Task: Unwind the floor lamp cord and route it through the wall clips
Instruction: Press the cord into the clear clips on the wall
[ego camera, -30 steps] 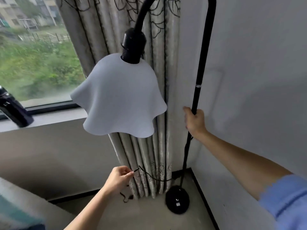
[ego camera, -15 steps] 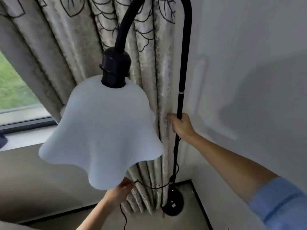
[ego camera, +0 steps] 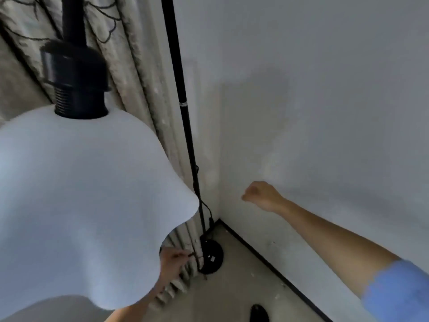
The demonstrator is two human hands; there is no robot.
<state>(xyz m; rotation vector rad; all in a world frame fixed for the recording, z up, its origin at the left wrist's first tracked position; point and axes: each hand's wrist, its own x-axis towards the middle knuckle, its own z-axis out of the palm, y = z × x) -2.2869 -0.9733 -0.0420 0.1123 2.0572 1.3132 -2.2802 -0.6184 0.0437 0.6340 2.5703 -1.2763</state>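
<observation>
The floor lamp's black pole (ego camera: 185, 126) stands in the room corner on a round black base (ego camera: 212, 255). Its white wavy shade (ego camera: 76, 201) hangs close in front of me and fills the left. A thin black cord (ego camera: 204, 205) runs down beside the pole toward the base. My left hand (ego camera: 171, 259) sits low, just under the shade's edge, and pinches the cord left of the base. My right hand (ego camera: 262, 195) hovers in front of the right wall, off the pole, its fingers curled with nothing in them. No wall clips show.
A patterned curtain (ego camera: 139, 73) hangs behind the pole. Black skirting (ego camera: 267, 261) runs along the foot of the grey right wall (ego camera: 325, 112). A dark shoe tip (ego camera: 258, 313) shows at the bottom edge on the beige floor.
My right hand has let go of the lamp pole and moved right and down toward the wall. The view has swung right and closer; my left hand still holds the cord, nearer the base.
</observation>
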